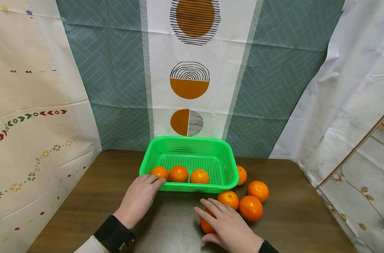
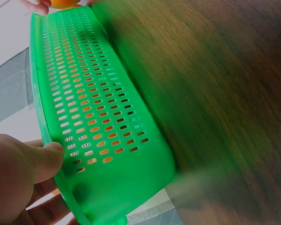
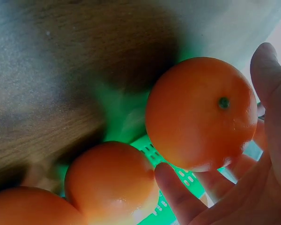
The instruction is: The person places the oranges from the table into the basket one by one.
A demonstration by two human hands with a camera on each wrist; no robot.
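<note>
Head view: dark wooden table [image 1: 293, 214] backed by patterned cloth hangings [image 1: 192, 70].

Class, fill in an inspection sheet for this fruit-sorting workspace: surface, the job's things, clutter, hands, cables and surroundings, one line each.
Surface: dark wooden table, bare wood around the fruit.
Job's things: green basket holds three oranges in a row along its near wall; five more oranges lie on the table to its right, one of them under the right hand.
Clutter: nothing seen.
Hands: left hand grips the basket's near left rim, thumb on the outer wall in the left wrist view; right hand has its fingers curled round the nearest orange.
Cables: nothing seen.
Surroundings: patterned cloth backdrop behind, pale curtains at both sides.
</note>
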